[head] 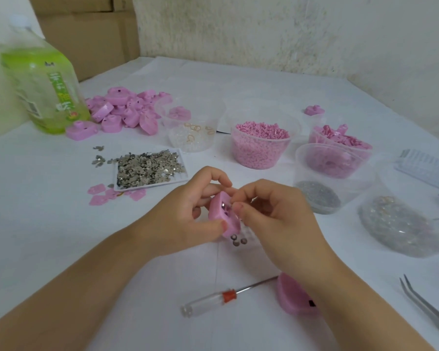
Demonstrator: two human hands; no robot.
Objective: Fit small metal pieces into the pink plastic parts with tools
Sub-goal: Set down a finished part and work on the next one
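Pink part [219, 213] between 2 hands [185, 211] [276, 220]

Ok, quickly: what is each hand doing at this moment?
Left hand: grips the pink plastic part.
Right hand: fingertips pinched at that part; holding anything cannot be told.

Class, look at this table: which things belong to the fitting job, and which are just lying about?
Job: pink plastic part gripped by the left hand; white tray of small metal pieces; clear-handled screwdriver; steel tweezers.
Lying about: green drink bottle; brown cardboard boxes.
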